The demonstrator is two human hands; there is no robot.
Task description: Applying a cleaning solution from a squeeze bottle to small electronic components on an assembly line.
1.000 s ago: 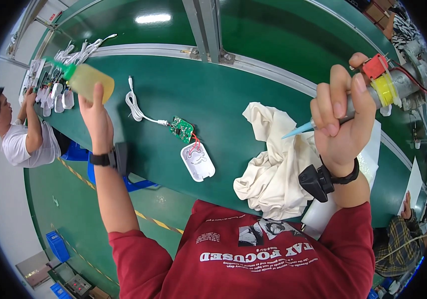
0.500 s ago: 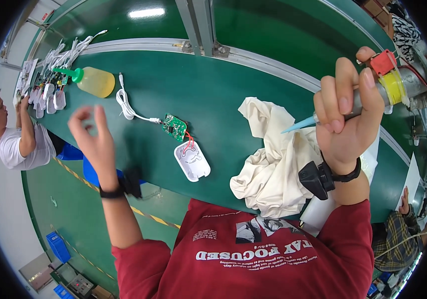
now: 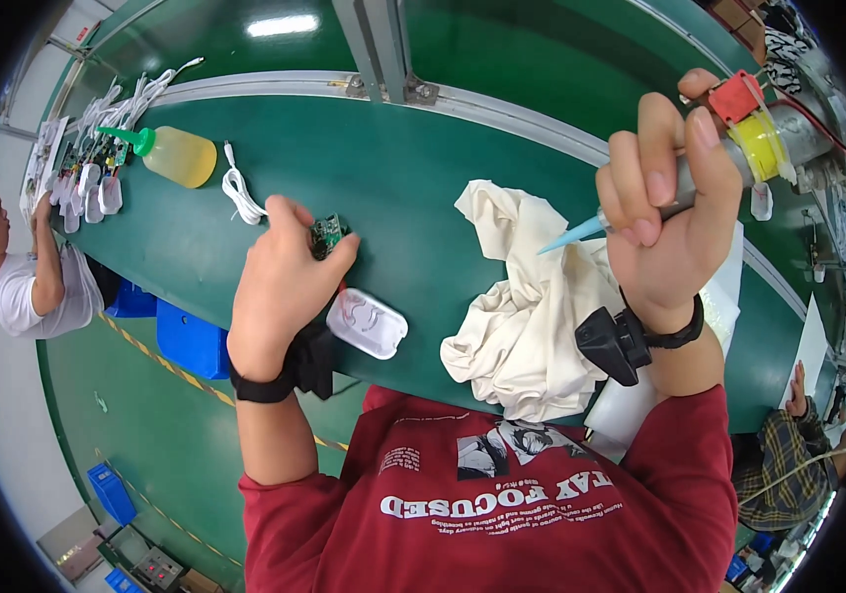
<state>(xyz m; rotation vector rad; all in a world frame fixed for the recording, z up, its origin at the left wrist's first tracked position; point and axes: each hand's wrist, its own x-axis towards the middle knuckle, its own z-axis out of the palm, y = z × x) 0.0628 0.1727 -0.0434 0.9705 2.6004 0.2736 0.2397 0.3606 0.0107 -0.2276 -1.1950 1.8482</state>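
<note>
My left hand (image 3: 280, 287) rests on the green bench, its fingers closed around a small green circuit board (image 3: 325, 235) with a white cable (image 3: 242, 194) running off it. A white plastic shell (image 3: 367, 323) lies just right of that hand. My right hand (image 3: 668, 222) is raised above the bench and grips a dispensing tool (image 3: 739, 148) with a yellow band, a red tab and a pale blue nozzle tip (image 3: 566, 237) pointing left and down. Under the nozzle lies a crumpled cream cloth (image 3: 522, 316).
A yellow squeeze bottle with a green spout (image 3: 171, 153) lies at the far left of the bench (image 3: 413, 188), beside several boards and white shells (image 3: 82, 183). A person in a white shirt (image 3: 23, 282) works at the left; another person (image 3: 789, 460) sits lower right.
My left hand let go of the yellow bottle, swung back toward me and came down on the circuit board. My right hand kept the dispensing tool raised.
</note>
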